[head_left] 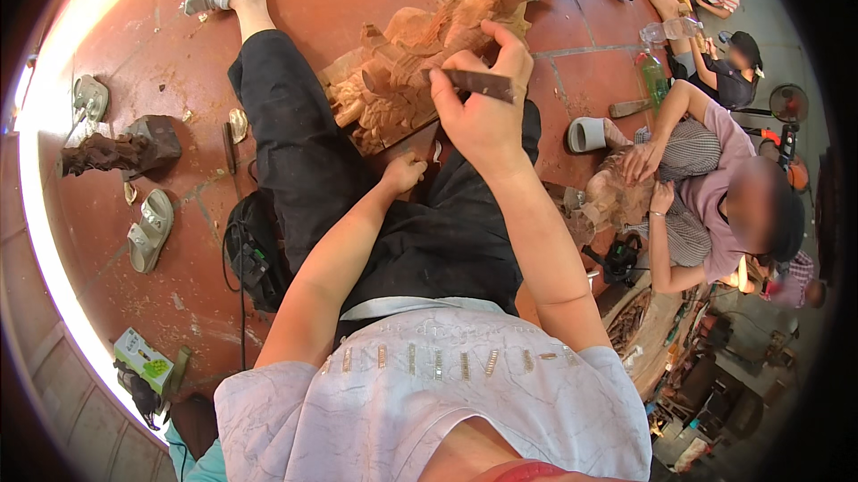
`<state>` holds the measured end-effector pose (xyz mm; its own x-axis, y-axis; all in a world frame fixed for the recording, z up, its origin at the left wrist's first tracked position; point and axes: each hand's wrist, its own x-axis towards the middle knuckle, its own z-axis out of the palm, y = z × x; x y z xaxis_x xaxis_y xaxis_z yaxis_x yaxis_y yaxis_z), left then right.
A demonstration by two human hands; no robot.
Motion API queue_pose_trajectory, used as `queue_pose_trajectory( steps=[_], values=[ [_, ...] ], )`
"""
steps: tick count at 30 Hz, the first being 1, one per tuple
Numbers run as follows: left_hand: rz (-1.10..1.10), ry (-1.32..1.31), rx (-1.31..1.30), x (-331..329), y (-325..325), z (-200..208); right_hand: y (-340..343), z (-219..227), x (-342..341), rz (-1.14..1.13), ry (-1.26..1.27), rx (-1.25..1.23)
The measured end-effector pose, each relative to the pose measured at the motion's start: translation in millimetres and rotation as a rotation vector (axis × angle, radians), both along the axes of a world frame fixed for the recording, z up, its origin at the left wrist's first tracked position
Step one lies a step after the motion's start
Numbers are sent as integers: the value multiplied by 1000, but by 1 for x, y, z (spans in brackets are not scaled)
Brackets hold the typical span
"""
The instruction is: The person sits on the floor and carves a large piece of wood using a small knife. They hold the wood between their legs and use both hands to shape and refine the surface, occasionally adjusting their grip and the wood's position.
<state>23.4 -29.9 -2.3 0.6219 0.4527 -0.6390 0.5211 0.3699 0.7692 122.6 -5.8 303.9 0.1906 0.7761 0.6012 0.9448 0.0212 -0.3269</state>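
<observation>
A reddish-brown wood carving (402, 67) with deep folds and rounded figures lies on the floor between my legs. Over its near right side is my right hand (487, 111), pinching a dark brown strip (483, 84) that looks like folded sandpaper between thumb and fingers. The forefinger curls above the strip, close to the carved surface; whether it touches the wood is unclear. My left hand (405, 175) is closed low by the carving's near end, beside my thigh. What its curled fingers hold, if anything, is hidden.
A dark carved piece (134, 147) and sandals (150, 230) lie on the tiled floor to the left. By my left knee rests a black corded bag-like item (255, 250). At right a co-worker handles another carving (612, 192); a green bottle (654, 80) stands beyond.
</observation>
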Motion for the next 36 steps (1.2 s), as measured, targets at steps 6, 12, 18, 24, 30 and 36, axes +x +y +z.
queue_pose_trajectory(
  steps=[6,12,18,24,30,36],
  values=[
    [11,-35,-41,1,1,14,5,3,11,-6,124,-75],
    [3,-100,-54,2,4,21,11,2,12,-19,141,-104],
    [23,-135,-85,3,7,36,11,4,-5,-72,-20,-73],
    [95,-146,-110,6,5,29,15,12,5,-88,78,-178],
    [116,-176,-92,10,8,19,14,6,9,-58,145,-147],
    [94,-147,-118,6,10,27,10,3,-2,-76,33,-140]
  ],
)
